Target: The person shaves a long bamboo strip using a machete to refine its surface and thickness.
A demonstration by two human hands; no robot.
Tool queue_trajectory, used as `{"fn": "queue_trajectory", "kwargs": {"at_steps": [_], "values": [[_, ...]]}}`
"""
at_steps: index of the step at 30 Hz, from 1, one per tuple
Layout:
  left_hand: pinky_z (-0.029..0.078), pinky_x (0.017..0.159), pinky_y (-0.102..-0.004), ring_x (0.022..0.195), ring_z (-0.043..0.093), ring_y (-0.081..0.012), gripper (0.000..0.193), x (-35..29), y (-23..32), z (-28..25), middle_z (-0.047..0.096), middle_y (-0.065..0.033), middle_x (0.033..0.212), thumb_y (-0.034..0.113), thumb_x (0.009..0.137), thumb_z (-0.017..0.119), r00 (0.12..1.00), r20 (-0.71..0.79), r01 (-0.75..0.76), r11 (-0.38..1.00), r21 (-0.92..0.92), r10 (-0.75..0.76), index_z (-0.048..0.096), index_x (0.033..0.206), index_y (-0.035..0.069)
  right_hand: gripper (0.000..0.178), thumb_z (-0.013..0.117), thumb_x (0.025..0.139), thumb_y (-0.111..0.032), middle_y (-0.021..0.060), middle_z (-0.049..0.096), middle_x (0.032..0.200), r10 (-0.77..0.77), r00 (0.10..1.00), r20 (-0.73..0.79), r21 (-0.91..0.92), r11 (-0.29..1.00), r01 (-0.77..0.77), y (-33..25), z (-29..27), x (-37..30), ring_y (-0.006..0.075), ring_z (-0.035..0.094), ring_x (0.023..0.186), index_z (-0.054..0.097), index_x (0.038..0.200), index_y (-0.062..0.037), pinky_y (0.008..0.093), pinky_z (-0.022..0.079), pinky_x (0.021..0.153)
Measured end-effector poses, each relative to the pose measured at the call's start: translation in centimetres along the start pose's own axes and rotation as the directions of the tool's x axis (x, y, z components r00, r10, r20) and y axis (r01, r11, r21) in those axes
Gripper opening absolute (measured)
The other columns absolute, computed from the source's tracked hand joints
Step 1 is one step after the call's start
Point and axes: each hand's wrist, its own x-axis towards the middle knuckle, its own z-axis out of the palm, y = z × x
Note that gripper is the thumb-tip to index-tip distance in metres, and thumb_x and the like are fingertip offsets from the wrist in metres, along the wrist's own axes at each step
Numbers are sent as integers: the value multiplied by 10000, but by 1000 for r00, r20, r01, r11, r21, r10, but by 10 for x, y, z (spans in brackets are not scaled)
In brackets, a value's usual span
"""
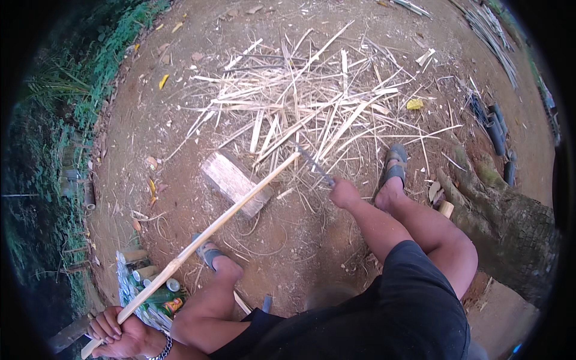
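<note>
A long, pale bamboo strip (214, 226) with a node partway along runs slantwise from the lower left to the middle. My left hand (123, 332), wearing a chain bracelet, has its fingers curled around the near end of it. In front of my right knee, my right hand (345, 193) is closed on a knife, its handle hidden in the fist. The dark, narrow knife blade (314, 164) points up and left, close to the strip's far tip; I cannot tell whether they touch. Beneath the strip lies a rectangular wooden block (230, 177) on the dirt.
A wide heap of bamboo splints and shavings (300, 99) spreads ahead. Bottles and cut bamboo pieces (144, 273) stand by my left leg. At right are a thick tree root (498, 222), dark tubes (496, 129) and a bundle of long strips (492, 42). Green plants (72, 108) line the left.
</note>
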Motion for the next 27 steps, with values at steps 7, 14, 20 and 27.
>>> {"fn": "queue_trajectory", "kwargs": {"at_steps": [7, 14, 20, 27], "values": [[355, 444, -191, 447, 398, -64, 501, 7, -9, 7, 420, 29, 545, 540, 897, 557, 1000, -18, -22, 1000, -19, 22, 484, 758, 64, 326, 560, 841, -195, 245, 659, 998, 94, 988, -121, 242, 968, -62, 38, 77, 45, 390, 643, 936, 602, 1118, -30, 469, 509, 806], [387, 580, -225, 557, 420, -90, 507, -8, -5, 20, 391, 28, 596, 562, 832, 642, 1000, 13, -14, 1000, -27, 15, 436, 727, 111, 337, 559, 863, -205, 264, 643, 1052, 160, 985, -68, 262, 955, -137, 6, 35, 14, 412, 627, 989, 587, 1121, 11, 459, 494, 854], [364, 543, -235, 598, 401, -111, 611, -13, -4, 32, 415, -37, 831, 616, 815, 638, 970, 234, -51, 996, -70, 67, 459, 972, 53, 276, 545, 874, -212, 242, 660, 954, 126, 984, -129, 456, 889, -54, -14, 39, -51, 402, 640, 886, 610, 1050, -10, 457, 500, 777], [332, 506, -242, 564, 370, -107, 571, -34, 5, 42, 400, -20, 748, 640, 910, 448, 979, 166, -107, 992, -70, 118, 497, 1010, 79, 215, 527, 903, -185, 233, 653, 911, -163, 966, -202, 299, 929, 219, -71, 7, -134, 389, 640, 852, 596, 1009, -12, 474, 494, 759]]}}
